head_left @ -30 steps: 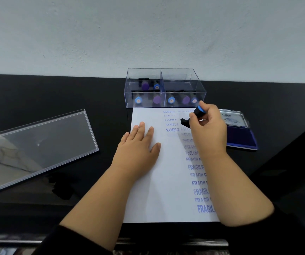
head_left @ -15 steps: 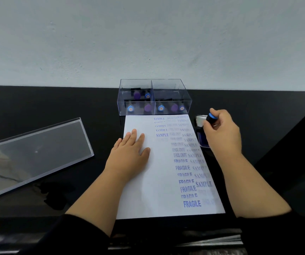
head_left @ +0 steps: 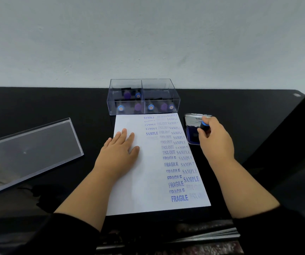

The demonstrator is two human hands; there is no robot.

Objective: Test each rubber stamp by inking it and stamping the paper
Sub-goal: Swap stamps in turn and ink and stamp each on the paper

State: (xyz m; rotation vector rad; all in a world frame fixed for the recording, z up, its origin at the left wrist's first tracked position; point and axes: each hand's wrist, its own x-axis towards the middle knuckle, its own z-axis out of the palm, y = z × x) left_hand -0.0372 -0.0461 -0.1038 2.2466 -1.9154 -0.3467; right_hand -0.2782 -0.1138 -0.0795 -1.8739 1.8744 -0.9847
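A black desk (head_left: 37, 103) meets a pale wall. On the paper (head_left: 148, 181) the left hand (head_left: 119, 153) lies flat. The right hand (head_left: 216, 140) grips a stamp (head_left: 204, 125) over the ink pad (head_left: 194, 134); its base is hidden, perhaps touching ink.

One head-worn camera looks forward and down, close over the black table (head_left: 37, 103).
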